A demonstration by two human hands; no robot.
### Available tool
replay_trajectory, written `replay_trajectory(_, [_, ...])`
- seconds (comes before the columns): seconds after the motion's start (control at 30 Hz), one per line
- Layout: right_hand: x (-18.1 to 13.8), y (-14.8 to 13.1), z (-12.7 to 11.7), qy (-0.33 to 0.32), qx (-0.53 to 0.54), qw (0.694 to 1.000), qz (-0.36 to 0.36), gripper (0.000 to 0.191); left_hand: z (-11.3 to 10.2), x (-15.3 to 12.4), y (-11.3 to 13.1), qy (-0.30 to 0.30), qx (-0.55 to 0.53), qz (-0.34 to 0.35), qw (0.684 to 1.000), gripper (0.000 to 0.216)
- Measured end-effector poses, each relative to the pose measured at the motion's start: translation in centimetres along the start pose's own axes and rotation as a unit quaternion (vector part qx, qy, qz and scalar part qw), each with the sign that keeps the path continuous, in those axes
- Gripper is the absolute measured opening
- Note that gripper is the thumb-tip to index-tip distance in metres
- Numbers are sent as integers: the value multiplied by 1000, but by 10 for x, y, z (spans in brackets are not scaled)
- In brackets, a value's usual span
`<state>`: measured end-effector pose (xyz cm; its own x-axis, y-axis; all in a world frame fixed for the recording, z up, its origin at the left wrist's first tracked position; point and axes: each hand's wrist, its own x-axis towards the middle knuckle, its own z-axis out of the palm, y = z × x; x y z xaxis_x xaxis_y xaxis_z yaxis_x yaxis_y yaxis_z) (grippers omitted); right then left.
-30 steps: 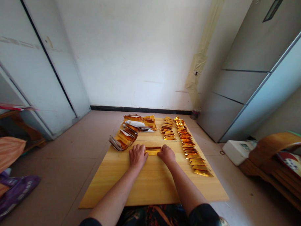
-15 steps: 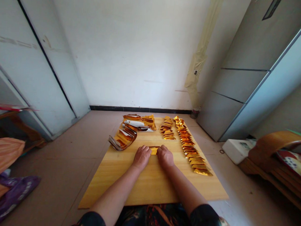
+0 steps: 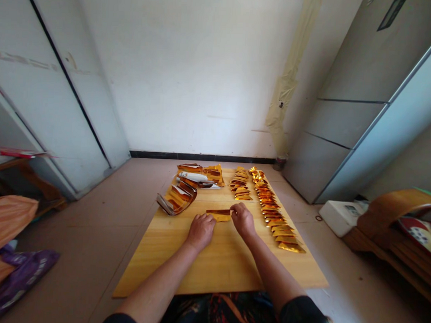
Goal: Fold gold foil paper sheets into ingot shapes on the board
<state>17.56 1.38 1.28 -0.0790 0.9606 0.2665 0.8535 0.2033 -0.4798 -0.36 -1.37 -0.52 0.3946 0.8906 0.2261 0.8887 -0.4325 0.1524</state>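
Over the wooden tabletop (image 3: 226,270), a gold foil strip (image 3: 221,217) is laid flat and crosswise between two hands. Its near left part is covered by the curled fingers of the left hand (image 3: 201,230), which are drawn close together; whether the foil is pinched cannot be told. Its right end is met by the bent fingertips of the right hand (image 3: 243,220), and whether it is gripped there cannot be told either. At the left, a purple bag (image 3: 33,268) is seen beside an orange bag (image 3: 10,218), their contents hidden. A long row of folded foil pieces (image 3: 282,227) is ranged along the tabletop's right side. On the floor at right, a white box (image 3: 339,216) is placed, its inside unseen. Farther on, a curled stack of foil sheets (image 3: 180,199) and a shorter folded row (image 3: 240,185) are set out.
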Motion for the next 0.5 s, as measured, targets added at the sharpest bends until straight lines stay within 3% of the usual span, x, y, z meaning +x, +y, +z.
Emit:
replay_trajectory(0.1, [7, -18, 0, 4, 64, 998, -19, 26, -1, 0, 0, -8, 2, -5, 1000, 24])
replay_trajectory(0.2, [13, -33, 8, -80, 105, 991, -35, 25, -1, 1, 0, -10, 6, 5, 1000, 24])
replay_trajectory(0.33, [18, -34, 22, -166, 31, 986, 1, 22, -2, 0, 0, -6, -6, -1, 1000, 25])
replay_trajectory(0.5, [22, -23, 23, -184, -52, 981, 38, 26, 0, -4, -6, -3, -22, 6, 1000, 27])
